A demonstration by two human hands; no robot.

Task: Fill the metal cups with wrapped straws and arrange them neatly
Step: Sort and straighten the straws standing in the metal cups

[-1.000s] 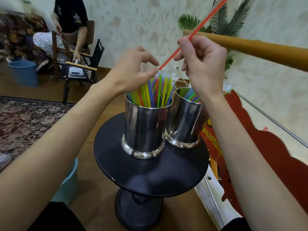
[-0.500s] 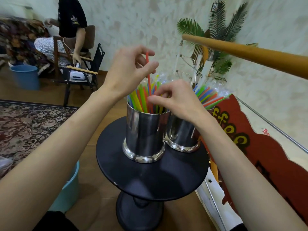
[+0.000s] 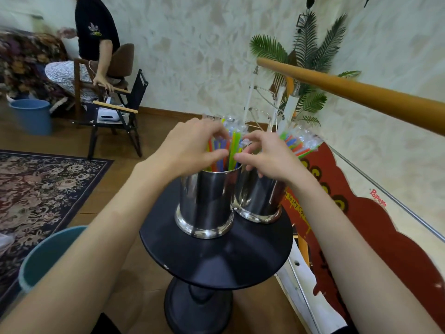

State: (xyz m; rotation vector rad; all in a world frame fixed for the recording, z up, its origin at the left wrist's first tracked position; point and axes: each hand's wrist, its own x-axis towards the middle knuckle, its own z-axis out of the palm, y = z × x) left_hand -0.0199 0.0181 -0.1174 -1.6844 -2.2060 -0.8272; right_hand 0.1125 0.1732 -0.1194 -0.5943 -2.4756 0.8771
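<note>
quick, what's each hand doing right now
Left hand: fingers curled around the straws in the near metal cup.
Right hand: fingertips on the same straws; a firm pinch cannot be told.

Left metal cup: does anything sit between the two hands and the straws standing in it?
Nothing visible does. The left hand and right hand are already at the straws above the left metal cup, fingers curled in among them. The right metal cup stands beside it, under the right hand.
</note>
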